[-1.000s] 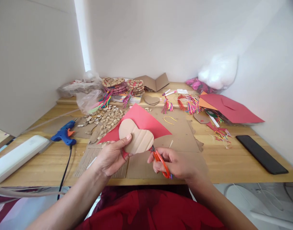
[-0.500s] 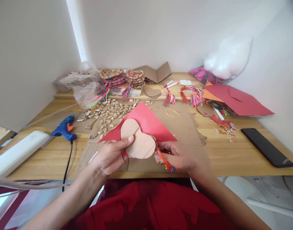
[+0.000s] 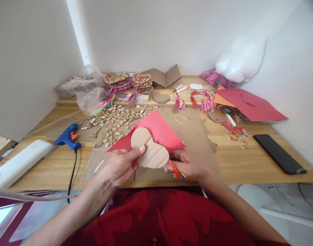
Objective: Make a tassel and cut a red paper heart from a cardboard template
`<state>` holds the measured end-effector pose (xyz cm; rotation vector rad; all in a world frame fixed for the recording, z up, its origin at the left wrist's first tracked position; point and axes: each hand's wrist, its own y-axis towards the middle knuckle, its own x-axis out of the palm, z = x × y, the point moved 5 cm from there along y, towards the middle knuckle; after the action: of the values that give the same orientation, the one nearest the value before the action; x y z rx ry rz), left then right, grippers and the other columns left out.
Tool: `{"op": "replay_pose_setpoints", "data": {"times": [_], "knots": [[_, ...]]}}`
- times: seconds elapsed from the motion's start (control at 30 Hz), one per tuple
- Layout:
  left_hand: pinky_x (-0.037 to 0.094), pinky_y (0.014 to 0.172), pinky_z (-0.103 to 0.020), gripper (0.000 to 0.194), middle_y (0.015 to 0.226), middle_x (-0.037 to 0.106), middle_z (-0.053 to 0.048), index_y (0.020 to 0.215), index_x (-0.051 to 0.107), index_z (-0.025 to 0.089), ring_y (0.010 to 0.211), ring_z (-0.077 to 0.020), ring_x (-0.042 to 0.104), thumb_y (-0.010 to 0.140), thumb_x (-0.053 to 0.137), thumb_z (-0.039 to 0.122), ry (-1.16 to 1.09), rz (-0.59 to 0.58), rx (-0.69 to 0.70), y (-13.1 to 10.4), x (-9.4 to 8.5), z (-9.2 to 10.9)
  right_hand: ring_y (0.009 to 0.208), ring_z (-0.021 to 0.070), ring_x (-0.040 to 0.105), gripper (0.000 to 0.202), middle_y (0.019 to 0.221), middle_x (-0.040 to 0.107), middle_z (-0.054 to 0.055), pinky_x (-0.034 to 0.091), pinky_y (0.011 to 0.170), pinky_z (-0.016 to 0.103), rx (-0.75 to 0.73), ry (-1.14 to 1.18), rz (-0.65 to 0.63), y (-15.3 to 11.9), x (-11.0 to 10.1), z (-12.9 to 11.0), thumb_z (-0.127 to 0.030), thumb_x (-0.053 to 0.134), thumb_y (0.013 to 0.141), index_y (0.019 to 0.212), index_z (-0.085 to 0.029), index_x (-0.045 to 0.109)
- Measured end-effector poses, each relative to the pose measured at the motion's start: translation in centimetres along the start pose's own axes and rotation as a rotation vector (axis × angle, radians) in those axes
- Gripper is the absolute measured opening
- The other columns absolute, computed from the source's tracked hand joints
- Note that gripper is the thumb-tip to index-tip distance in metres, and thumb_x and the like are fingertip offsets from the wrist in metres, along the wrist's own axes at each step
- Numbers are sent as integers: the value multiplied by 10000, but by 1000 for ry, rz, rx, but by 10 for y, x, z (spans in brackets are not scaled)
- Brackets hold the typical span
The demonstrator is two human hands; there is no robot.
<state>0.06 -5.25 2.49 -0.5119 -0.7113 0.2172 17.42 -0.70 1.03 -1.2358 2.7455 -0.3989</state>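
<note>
My left hand pinches a tan cardboard heart against a red sheet, with the thumb on top of the heart. The red sheet lies behind the heart and spreads out on both sides of it. At the heart's right edge, my right hand is closed around an orange-handled tool; its blades are hidden, and colourful threads show below the handle. Under both hands is a flat cardboard sheet on the wooden table.
Peanuts are spread beyond the hands. A blue glue gun and white case lie left; a black phone lies right. Peanut coasters, tassels, cardboard hearts and red paper sit further back.
The heart and red sheet have turned slightly, and my right hand with the orange tool has shifted a little left. The whole view has also moved slightly.
</note>
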Motion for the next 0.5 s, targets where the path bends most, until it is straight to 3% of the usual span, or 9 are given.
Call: {"op": "replay_pose_setpoints", "data": {"times": [0.27, 0.5], "knots": [[663, 645, -305, 123, 811, 779, -177, 892, 753, 19, 757, -284, 777, 773, 730, -8, 6, 56, 0, 0, 5, -4, 565, 99, 448, 89, 630, 546, -27, 343, 523, 226, -8, 22, -13, -1, -1, 7, -163, 567, 732, 655, -197, 598], [671, 681, -334, 134, 838, 784, -161, 906, 754, 50, 796, -295, 782, 780, 735, 9, 16, 73, -12, 1, 14, -8, 535, 103, 463, 179, 598, 570, -8, 350, 521, 250, 3, 16, 63, -5, -12, 15, -219, 591, 788, 612, -187, 609]]}}
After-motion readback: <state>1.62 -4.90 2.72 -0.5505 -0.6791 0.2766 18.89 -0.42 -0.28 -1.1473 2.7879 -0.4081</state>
